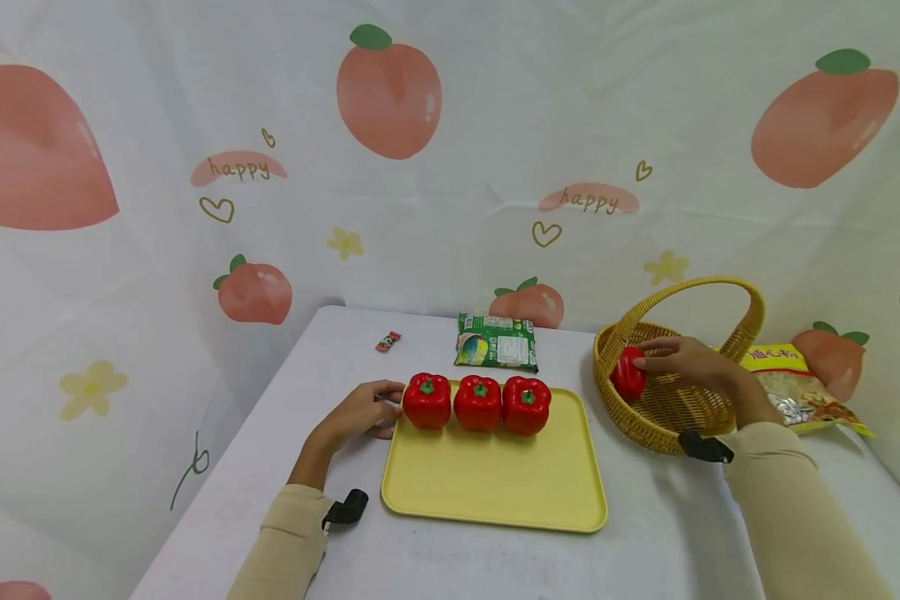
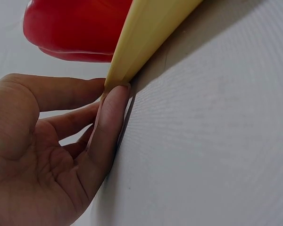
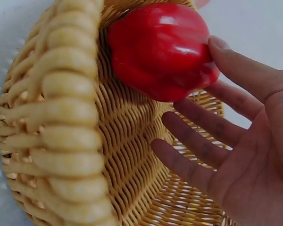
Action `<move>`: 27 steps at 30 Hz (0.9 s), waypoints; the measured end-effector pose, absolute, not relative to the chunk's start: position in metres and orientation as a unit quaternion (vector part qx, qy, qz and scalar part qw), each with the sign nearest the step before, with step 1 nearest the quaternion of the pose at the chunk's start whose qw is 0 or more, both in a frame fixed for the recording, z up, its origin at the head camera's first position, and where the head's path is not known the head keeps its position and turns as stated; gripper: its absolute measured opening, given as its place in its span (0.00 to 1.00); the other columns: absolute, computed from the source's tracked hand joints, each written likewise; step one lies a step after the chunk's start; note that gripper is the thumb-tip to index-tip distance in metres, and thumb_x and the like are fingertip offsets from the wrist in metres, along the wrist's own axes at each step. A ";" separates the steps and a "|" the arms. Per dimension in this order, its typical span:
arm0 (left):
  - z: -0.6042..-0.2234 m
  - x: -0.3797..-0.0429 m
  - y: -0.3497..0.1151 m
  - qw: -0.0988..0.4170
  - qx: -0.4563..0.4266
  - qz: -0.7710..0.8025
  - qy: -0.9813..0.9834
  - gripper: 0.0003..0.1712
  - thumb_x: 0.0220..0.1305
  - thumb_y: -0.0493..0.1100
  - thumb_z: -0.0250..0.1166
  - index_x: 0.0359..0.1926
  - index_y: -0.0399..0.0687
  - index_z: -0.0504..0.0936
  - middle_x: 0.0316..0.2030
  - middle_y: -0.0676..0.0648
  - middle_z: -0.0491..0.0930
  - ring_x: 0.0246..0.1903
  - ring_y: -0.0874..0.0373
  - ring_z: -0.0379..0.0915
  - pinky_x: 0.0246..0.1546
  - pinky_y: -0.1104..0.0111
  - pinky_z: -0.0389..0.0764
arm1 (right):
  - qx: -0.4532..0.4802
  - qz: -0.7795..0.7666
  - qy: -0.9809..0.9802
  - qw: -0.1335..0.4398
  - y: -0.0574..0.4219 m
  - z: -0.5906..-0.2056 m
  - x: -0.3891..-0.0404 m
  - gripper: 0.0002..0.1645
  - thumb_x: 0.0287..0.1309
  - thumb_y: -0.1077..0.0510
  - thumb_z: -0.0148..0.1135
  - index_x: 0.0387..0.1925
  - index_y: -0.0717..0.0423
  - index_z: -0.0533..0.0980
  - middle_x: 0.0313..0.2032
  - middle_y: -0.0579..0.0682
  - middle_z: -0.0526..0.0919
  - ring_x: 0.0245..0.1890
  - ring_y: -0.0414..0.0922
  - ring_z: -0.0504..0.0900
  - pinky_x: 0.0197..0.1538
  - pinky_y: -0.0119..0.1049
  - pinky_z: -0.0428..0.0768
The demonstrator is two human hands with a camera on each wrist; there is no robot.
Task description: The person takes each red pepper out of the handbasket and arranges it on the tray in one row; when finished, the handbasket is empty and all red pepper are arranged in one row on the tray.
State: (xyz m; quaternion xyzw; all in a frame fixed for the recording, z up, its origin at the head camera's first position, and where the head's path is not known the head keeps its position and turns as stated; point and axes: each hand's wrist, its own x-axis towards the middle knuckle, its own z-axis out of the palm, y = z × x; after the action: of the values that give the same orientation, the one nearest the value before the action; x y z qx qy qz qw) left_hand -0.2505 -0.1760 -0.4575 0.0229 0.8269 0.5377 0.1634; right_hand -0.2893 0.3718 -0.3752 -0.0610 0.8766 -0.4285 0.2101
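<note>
Three red bell peppers (image 1: pixel 478 403) stand in a row along the far edge of a yellow tray (image 1: pixel 495 483). At the tray's far left corner, my left hand (image 1: pixel 363 411) pinches the rim; the left wrist view shows thumb and finger on either side of the tray edge (image 2: pixel 127 52). On the right, my right hand (image 1: pixel 682 360) reaches into a wicker basket (image 1: pixel 675 408). There it holds another red bell pepper (image 3: pixel 160 52) by one end, thumb tip on its surface and index finger partly hidden behind. The other fingers (image 3: pixel 193 141) spread below it.
Behind the tray lies a green packet (image 1: pixel 497 342), with a small red packet (image 1: pixel 388 341) to its left. A yellow food bag (image 1: pixel 795 383) lies behind and right of the basket, whose tall handle (image 1: pixel 690 285) arches over it. A printed cloth (image 1: pixel 450 208) hangs behind the table.
</note>
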 end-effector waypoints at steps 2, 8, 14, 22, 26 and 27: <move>-0.457 -0.250 -0.176 0.162 0.023 0.536 0.828 0.30 0.67 0.37 0.63 0.71 0.40 0.76 0.59 0.40 0.79 0.50 0.52 0.81 0.41 0.63 0.91 | -0.060 -0.433 0.874 0.212 0.371 -0.376 -0.290 0.42 0.77 0.46 0.59 0.77 0.70 0.60 0.71 0.73 0.70 0.69 0.67 0.74 0.67 0.64 0.79; -0.457 -0.250 -0.176 0.161 0.025 0.535 0.829 0.30 0.67 0.37 0.63 0.70 0.40 0.76 0.59 0.40 0.79 0.50 0.51 0.81 0.41 0.63 0.91 | -0.057 -0.452 0.864 0.214 0.370 -0.379 -0.291 0.41 0.77 0.48 0.60 0.76 0.70 0.61 0.66 0.69 0.75 0.62 0.59 0.81 0.66 0.61 0.80; -0.457 -0.250 -0.176 0.162 0.026 0.538 0.827 0.30 0.67 0.37 0.63 0.70 0.39 0.76 0.59 0.40 0.79 0.50 0.52 0.81 0.41 0.63 0.91 | -0.065 -0.462 0.861 0.204 0.370 -0.382 -0.289 0.40 0.78 0.50 0.58 0.76 0.72 0.59 0.65 0.70 0.74 0.59 0.57 0.83 0.64 0.58 0.83; -0.456 -0.249 -0.175 0.159 0.025 0.536 0.829 0.31 0.67 0.37 0.63 0.71 0.39 0.76 0.60 0.40 0.79 0.49 0.52 0.81 0.41 0.63 0.91 | -0.071 -0.481 0.855 0.178 0.369 -0.387 -0.286 0.38 0.76 0.52 0.61 0.74 0.71 0.61 0.65 0.69 0.74 0.55 0.50 0.84 0.61 0.55 0.85; -0.457 -0.249 -0.175 0.159 0.025 0.537 0.828 0.31 0.67 0.37 0.63 0.71 0.39 0.76 0.59 0.40 0.79 0.49 0.52 0.81 0.41 0.63 0.91 | -0.069 -0.486 0.855 0.168 0.370 -0.389 -0.284 0.38 0.76 0.53 0.61 0.75 0.70 0.60 0.67 0.72 0.71 0.56 0.51 0.83 0.59 0.54 0.87; -0.457 -0.249 -0.175 0.159 0.025 0.538 0.828 0.31 0.67 0.37 0.63 0.71 0.38 0.76 0.59 0.40 0.78 0.49 0.52 0.81 0.41 0.63 0.91 | -0.067 -0.489 0.853 0.167 0.371 -0.389 -0.283 0.38 0.76 0.53 0.61 0.75 0.70 0.59 0.68 0.73 0.69 0.56 0.52 0.83 0.59 0.54 0.87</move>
State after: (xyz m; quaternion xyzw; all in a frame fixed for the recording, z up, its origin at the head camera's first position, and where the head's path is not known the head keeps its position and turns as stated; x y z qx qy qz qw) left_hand -0.2492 -0.1753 -0.4567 0.0247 0.8277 0.5377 0.1586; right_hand -0.2831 0.3705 -0.3889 -0.0671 0.8535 -0.4891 0.1667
